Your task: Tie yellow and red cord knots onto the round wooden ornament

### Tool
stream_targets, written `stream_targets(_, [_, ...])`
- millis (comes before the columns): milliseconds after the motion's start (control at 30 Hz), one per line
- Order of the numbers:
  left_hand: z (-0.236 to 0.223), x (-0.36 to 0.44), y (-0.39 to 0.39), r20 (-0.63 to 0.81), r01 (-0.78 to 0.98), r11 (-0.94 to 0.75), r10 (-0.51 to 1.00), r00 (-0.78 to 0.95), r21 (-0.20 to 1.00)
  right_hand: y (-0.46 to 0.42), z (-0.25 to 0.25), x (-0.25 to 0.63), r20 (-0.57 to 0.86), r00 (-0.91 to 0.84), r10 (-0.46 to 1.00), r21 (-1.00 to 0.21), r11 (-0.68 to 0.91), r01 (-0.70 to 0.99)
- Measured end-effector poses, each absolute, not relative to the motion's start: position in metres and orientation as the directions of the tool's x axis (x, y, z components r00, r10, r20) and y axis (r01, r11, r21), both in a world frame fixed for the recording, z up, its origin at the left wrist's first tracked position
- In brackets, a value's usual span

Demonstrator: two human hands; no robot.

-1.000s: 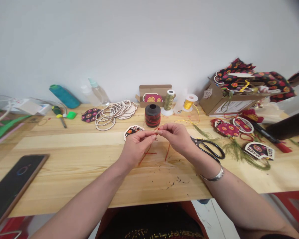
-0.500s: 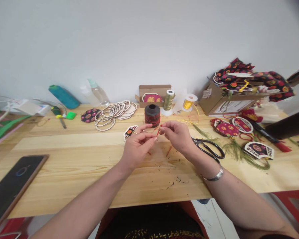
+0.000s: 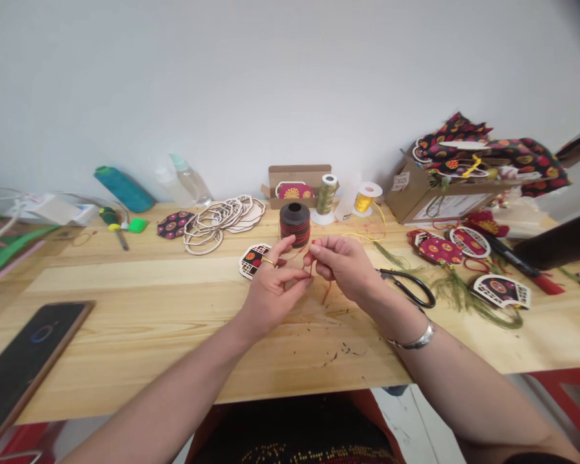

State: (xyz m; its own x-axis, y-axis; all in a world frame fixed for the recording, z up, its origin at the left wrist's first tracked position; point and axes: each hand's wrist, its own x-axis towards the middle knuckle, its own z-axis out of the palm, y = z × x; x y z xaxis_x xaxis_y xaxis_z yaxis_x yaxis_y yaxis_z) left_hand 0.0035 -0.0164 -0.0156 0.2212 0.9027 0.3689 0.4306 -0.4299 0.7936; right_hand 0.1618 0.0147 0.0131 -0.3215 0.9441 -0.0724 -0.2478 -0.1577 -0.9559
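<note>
Between my hands runs a thin red cord (image 3: 311,267), its loose end hanging below my right hand. My left hand (image 3: 275,283) pinches the lower part between thumb and fingertips. Higher up, the thumb and fingers of my right hand (image 3: 341,261) close on the same cord. Just behind stands a black spool wound with dark red cord (image 3: 294,225). A patterned wooden-framed pendant (image 3: 252,259) lies partly hidden behind my left hand. Black-handled scissors (image 3: 408,287) rest beside my right wrist, which covers part of them.
Green thread (image 3: 327,194) and yellow cord (image 3: 366,198) spools stand near the wall. Wooden frames (image 3: 222,219) are piled back left. Tasselled pendants (image 3: 439,248) and a cardboard box (image 3: 444,200) are at right. A phone (image 3: 31,351) lies front left; dark scraps (image 3: 341,354) dot the tabletop.
My left hand has shifted slightly down and to the right, drawing its pinch lower along the red cord. My right hand's fingers have curled a little lower.
</note>
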Motion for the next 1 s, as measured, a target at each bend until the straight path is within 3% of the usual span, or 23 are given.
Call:
stream_targets(133, [-0.008,0.002,-0.017,0.280,0.306,-0.334,0.937,0.207,0.892,0.014,0.016,0.163,-0.069,-0.358,0.931,-0.945,-0.177,-0.276])
stream_targets(300, [-0.005,0.000,-0.014,0.190,0.025,-0.189,0.980,-0.052,0.982,0.012,0.018,0.164,-0.063,-0.448,0.892,-0.951,-0.189,-0.243])
stream_targets(500, [-0.006,0.004,-0.016,0.048,-0.239,-0.013,0.989,0.141,0.971,0.011,0.016,0.163,-0.049,-0.390,0.919,-0.996,-0.075,-0.051])
stream_targets(633, [-0.006,0.004,-0.016,-0.063,-0.284,0.131,0.970,0.236,0.950,0.013,0.013,0.162,-0.057,-0.370,0.927,-0.998,-0.055,0.017])
stream_targets(1000, [0.003,0.004,-0.013,-0.150,-0.117,0.164,0.982,0.117,0.980,0.015,0.013,0.162,-0.097,-0.371,0.923,-0.995,-0.077,0.068])
